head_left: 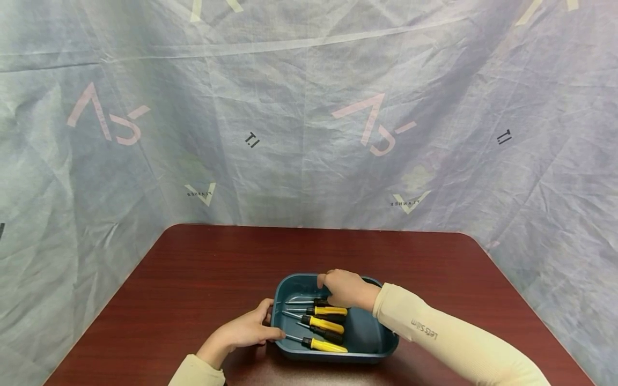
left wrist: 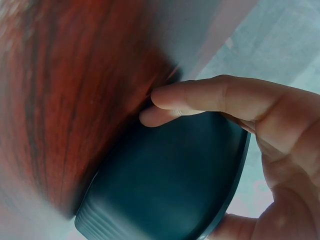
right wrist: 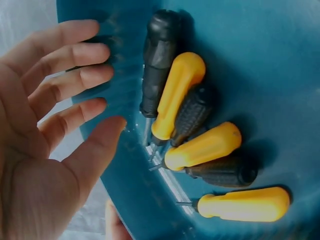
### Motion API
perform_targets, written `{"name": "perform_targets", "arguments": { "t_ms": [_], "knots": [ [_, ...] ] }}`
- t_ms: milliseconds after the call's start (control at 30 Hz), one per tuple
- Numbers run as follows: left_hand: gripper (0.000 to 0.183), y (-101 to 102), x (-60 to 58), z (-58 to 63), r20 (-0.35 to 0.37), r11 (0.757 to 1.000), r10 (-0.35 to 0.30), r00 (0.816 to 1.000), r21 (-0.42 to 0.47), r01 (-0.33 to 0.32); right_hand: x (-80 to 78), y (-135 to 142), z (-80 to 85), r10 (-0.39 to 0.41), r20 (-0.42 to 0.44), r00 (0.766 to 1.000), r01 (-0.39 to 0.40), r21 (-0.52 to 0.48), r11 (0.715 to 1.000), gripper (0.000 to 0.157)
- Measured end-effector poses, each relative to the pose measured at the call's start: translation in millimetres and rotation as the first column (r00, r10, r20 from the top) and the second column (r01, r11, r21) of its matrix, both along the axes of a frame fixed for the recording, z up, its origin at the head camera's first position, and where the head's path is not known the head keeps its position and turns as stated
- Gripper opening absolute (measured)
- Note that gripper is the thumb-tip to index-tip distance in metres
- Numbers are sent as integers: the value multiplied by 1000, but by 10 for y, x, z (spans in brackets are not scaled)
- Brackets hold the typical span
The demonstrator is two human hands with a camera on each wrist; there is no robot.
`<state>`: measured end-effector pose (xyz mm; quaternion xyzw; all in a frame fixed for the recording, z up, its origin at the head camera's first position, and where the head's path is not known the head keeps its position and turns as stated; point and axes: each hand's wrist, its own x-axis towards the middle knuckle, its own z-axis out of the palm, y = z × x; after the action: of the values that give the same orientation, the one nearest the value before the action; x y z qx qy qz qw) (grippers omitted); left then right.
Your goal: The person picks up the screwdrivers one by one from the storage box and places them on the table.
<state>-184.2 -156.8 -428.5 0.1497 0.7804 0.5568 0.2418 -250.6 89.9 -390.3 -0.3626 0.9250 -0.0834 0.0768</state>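
Note:
A dark teal plastic basin [head_left: 363, 328] stands on the table, with yellow-handled and black-handled screwdrivers lying inside, shafts toward its left end. At that left end my left hand [head_left: 247, 328] grips the basin, thumb over the rim and fingers along the outer wall [left wrist: 175, 165]. My right hand [head_left: 345, 288] is above the basin's far side, over the handles. Its fingers [right wrist: 75, 80] are loosely spread with nothing between them. In the right wrist view, a black screwdriver [right wrist: 160, 60] and a yellow screwdriver [right wrist: 180, 90] lie nearest that hand. Another yellow screwdriver [head_left: 328, 346] lies by the near wall.
The reddish-brown wooden table [head_left: 217, 268] extends to both sides and behind the basin. A grey printed cloth [head_left: 299, 177] hangs beyond the table's far edge and along both sides.

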Motion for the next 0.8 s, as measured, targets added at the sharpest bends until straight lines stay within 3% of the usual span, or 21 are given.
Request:
{"name": "perform_targets", "arguments": {
  "t_ms": [433,800],
  "knots": [
    [66,5,-7,-9,-2,1000,-7,1000,6,7,23,-70,-50,-12,-31,999,15,117,993,32],
    [61,8,2,-1,-21,1000,-17,1000,22,18,37,-106,-95,29,-92,995,-10,201,980,29]
  ]
}}
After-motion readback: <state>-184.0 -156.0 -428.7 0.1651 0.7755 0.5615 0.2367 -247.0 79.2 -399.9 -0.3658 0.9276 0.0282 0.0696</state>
